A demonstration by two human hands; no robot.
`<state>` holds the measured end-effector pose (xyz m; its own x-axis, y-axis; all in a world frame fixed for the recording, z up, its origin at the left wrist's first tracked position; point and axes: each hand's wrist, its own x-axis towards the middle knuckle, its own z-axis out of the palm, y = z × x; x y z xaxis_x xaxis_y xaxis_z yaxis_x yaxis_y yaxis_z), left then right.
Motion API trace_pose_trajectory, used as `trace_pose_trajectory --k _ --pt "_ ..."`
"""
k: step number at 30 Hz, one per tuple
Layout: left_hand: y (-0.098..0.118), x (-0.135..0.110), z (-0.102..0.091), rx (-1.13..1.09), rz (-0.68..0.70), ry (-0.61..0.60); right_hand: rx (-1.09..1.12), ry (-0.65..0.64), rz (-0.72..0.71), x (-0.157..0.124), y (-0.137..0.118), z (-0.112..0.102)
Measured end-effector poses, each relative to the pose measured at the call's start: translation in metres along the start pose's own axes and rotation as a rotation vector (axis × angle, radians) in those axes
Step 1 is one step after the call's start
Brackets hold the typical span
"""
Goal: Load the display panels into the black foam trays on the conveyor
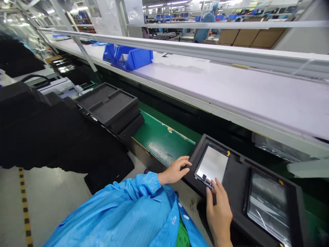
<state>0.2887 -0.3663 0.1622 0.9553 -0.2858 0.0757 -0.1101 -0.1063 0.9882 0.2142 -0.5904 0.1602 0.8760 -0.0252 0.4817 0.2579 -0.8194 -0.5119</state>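
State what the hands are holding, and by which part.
The right hand holds the near edge of a silver rectangular tablet panel lying in a black foam tray; the left hand holds nothing, its fingertips on the tray's rim.

display panel [211,164]: glossy film | tray [238,181]: matt black foam | belt [161,144]: smooth green rubber

Ceiling lamps [82,8] give bright, even light; shadows are soft; glare streaks the right display panel [267,209]; wide-angle distortion bends the edges.
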Motion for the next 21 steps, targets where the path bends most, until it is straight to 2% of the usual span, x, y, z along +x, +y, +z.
trace_pose_trajectory --k 2,4,8,11,17,21 --pt "-0.009 -0.012 -0.018 -0.024 -0.020 0.031 0.137 -0.084 0.015 -0.009 -0.024 0.003" --pt "-0.017 -0.021 -0.037 -0.043 -0.022 0.011 0.252 -0.180 0.034 -0.015 -0.045 0.018" --pt "-0.033 -0.032 -0.084 -0.094 -0.065 -0.076 0.381 -0.358 0.071 -0.010 -0.079 0.080" --pt "-0.047 -0.041 -0.130 -0.077 -0.146 -0.082 0.419 -0.524 0.102 0.005 -0.103 0.134" --pt "-0.083 -0.071 -0.230 -0.048 -0.237 0.048 0.384 -0.857 0.158 0.040 -0.156 0.220" --pt "-0.110 -0.095 -0.281 -0.039 -0.295 0.132 0.296 -1.029 0.083 0.065 -0.191 0.259"
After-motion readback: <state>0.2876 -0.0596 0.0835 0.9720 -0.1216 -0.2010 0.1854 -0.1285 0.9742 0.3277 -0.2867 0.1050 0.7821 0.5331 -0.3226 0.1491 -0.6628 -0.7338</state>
